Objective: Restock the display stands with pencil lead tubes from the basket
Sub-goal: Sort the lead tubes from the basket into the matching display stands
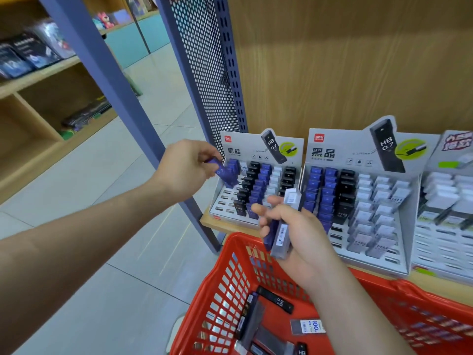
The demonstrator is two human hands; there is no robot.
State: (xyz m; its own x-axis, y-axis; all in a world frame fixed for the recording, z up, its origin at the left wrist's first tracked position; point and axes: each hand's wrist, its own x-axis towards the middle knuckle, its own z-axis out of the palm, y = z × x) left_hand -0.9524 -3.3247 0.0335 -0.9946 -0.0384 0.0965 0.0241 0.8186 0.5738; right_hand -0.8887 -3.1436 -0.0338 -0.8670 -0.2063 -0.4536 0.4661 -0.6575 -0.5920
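My left hand [186,167] pinches a blue lead tube [222,172] at the far-left column of the left display stand [225,201], where other blue tubes stand. My right hand [294,231] hovers above the red basket [225,272] and grips a few tubes [280,234], grey-clear and blue, pointing up toward the stands. The left stand holds blue, black and grey tubes, with several bare slots at its front left. A second, fuller display stand [412,226] sits to its right. Loose black and grey tubes [275,301] lie in the basket's bottom.
A third stand [445,206] with pale tubes is at the right edge. The stands sit on a wooden shelf [212,224] against a wood panel. A blue perforated metal upright [202,60] rises just left of the stands. Tiled floor and another shelf unit [38,80] lie to the left.
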